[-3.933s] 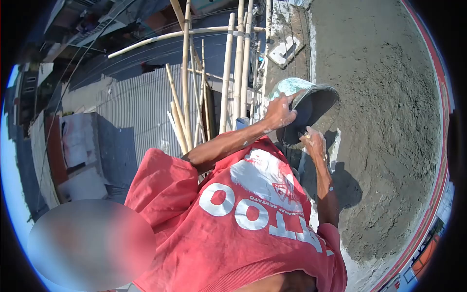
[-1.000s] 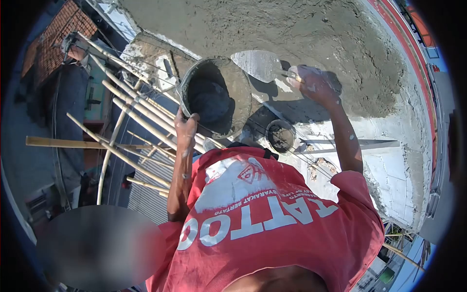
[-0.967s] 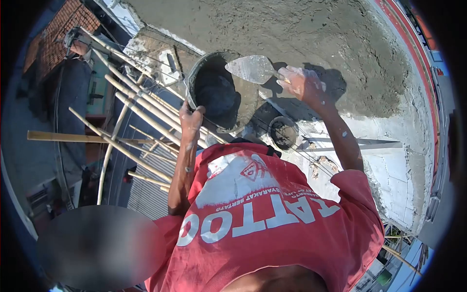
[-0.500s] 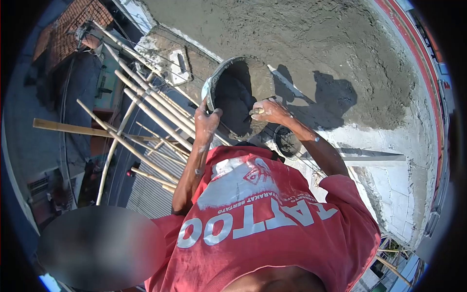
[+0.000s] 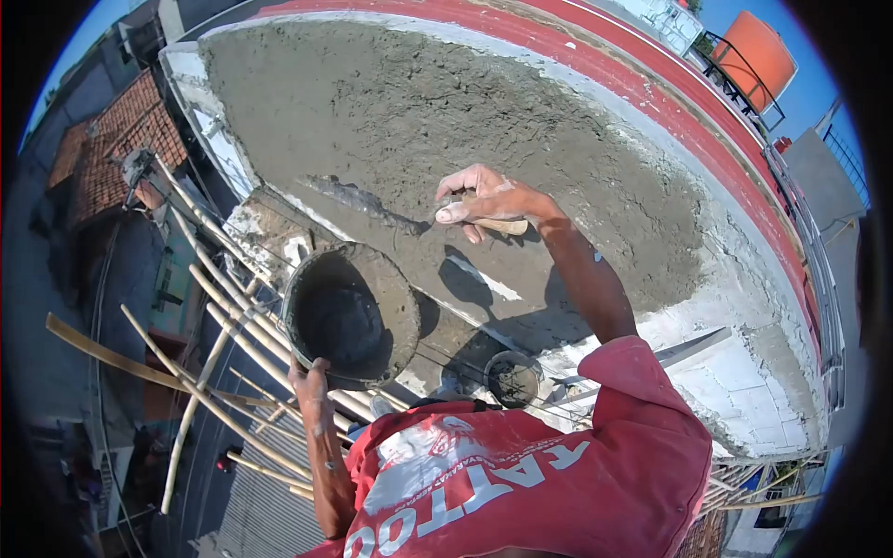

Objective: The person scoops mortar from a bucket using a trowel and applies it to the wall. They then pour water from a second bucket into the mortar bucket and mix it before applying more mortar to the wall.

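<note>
My left hand (image 5: pixel 313 383) is closed on the near rim of a dark bucket (image 5: pixel 398 312), tilted so that its mortar-smeared inner wall shows. Wet grey mortar (image 5: pixel 339 321) lies inside it. Further up and to the right, my right hand (image 5: pixel 484 200) is wrapped round a trowel, its wooden handle (image 5: pixel 505 226) showing below the fingers. The trowel's blade is hard to make out against the grey wall. Just left of this hand, a grey streak of mortar (image 5: pixel 358 197) crosses the freshly plastered wall (image 5: pixel 558 149).
A smaller bucket (image 5: pixel 513 379) stands below the wall. Bamboo poles (image 5: pixel 237 325) form scaffolding at the left, high above a corrugated roof (image 5: pixel 246 507). Bare pale blocks (image 5: pixel 753 386) show at the lower right. An orange water tank (image 5: pixel 755 60) stands beyond the red ledge (image 5: pixel 642 88).
My right hand has come out of the bucket with the trowel and risen to the wall. My left hand and the bucket appear lower and further left as the view has shifted.
</note>
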`<state>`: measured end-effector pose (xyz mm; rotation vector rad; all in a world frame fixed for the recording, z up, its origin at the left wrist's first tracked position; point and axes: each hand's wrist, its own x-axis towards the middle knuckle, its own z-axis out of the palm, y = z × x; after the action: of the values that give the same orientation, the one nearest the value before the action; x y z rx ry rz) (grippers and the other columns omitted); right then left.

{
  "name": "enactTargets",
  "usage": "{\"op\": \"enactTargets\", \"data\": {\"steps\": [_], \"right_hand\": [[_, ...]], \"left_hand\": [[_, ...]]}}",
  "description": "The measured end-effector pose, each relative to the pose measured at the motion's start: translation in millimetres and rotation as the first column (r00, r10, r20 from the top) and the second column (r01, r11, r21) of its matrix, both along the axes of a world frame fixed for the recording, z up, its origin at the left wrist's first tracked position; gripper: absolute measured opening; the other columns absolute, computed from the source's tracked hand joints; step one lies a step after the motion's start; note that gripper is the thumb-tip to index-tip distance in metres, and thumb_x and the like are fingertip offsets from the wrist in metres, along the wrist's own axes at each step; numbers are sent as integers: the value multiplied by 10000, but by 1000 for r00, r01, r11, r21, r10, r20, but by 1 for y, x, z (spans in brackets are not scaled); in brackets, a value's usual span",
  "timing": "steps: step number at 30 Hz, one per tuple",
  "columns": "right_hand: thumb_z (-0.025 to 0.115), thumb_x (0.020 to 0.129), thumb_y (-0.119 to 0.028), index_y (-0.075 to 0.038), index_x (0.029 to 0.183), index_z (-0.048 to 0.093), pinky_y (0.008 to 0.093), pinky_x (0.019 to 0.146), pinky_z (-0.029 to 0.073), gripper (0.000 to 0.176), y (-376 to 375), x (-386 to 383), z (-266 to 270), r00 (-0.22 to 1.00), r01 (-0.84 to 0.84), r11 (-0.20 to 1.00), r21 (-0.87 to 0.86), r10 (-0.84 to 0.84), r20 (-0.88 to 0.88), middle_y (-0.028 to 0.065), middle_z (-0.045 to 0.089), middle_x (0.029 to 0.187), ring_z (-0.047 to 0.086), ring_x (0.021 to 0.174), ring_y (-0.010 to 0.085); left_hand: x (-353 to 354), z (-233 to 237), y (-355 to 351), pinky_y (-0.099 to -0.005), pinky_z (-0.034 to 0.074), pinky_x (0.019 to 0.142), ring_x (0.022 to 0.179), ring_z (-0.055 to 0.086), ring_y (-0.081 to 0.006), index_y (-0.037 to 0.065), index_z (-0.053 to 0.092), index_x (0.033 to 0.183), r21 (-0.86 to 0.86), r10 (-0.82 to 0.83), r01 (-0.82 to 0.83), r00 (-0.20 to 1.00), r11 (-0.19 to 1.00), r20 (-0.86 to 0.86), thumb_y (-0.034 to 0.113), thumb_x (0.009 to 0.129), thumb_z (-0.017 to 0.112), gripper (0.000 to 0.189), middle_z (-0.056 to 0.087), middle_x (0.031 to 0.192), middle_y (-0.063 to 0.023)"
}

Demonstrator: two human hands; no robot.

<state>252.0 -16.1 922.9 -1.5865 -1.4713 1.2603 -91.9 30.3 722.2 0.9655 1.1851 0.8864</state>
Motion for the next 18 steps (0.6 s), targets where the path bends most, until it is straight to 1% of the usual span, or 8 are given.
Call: {"op": "enactTargets", "data": {"steps": [1, 3, 7, 12, 13, 15, 16, 18], "right_hand": [[626, 816, -277, -23, 857, 575, 232, 395, 419, 263, 16, 15, 4, 967, -22, 998, 61, 37, -250, 26, 527, 616, 517, 440, 92], [660, 794, -295, -29, 823, 563, 208, 344, 390, 285, 46, 55, 8, 926, 80, 995, 57, -53, -373, 13, 529, 610, 505, 431, 78], [652, 799, -325, -65, 760, 517, 175, 321, 353, 295, 27, 133, 30, 856, 516, 843, 152, -511, -75, 3, 512, 597, 442, 394, 49], [614, 829, -347, -93, 828, 502, 180, 308, 295, 278, -109, 106, 49, 700, 695, 676, 243, -714, -15, -19, 485, 602, 397, 369, 34], [614, 829, -347, -93, 828, 502, 180, 308, 295, 278, -114, 95, 45, 700, 700, 683, 211, -714, -13, -19, 485, 602, 397, 369, 34], [591, 835, -396, -87, 859, 537, 227, 390, 368, 315, -124, 70, 21, 752, 567, 814, 124, -573, 326, -9, 501, 619, 452, 435, 57], [555, 845, -417, -80, 911, 567, 266, 514, 424, 344, -119, 49, -2, 663, 544, 823, 162, -541, 517, 1, 509, 628, 505, 537, 89], [541, 834, -417, -85, 979, 574, 313, 632, 457, 363, -101, 18, -47, 684, 156, 985, 68, -158, 712, 38, 574, 735, 572, 717, 153]], "left_hand": [[-1, -1, 0, -234, 403, 626, 696, 485, -110, -8, 538, 1066, 39, 25, -26, 1000, 999, 3, -39, 634, 504, 435, 554, 813, -19], [-3, -1, 2, -239, 401, 608, 669, 479, -111, -12, 535, 1071, 41, 37, -36, 999, 999, -16, -50, 628, 505, 446, 548, 788, -19], [-5, -7, -2, -239, 389, 571, 619, 455, -107, -26, 538, 1046, 46, 40, -40, 999, 998, -1, -39, 629, 516, 418, 528, 744, -9], [-7, -13, -11, -236, 396, 604, 666, 486, -114, -23, 547, 1061, -46, 25, -30, 994, 999, -105, -45, 627, 508, 437, 563, 798, -21], [-2, -13, -12, -238, 402, 610, 691, 497, -119, -25, 547, 1075, -20, 34, -35, 999, 999, -26, -53, 625, 506, 453, 576, 823, -27], [3, -23, -9, -240, 408, 602, 688, 501, -124, -23, 534, 1097, -51, -41, 43, 998, 998, 42, -54, 645, 513, 453, 576, 817, -33], [6, -17, -7, -236, 412, 586, 679, 506, -122, -22, 525, 1113, -92, -93, 92, 996, 992, -6, -47, 657, 524, 457, 580, 820, -39], [14, -15, -7, -232, 411, 571, 658, 503, -113, -25, 531, 1110, -76, -159, 160, 987, 984, 15, -40, 665, 537, 445, 580, 802, -36]]}}
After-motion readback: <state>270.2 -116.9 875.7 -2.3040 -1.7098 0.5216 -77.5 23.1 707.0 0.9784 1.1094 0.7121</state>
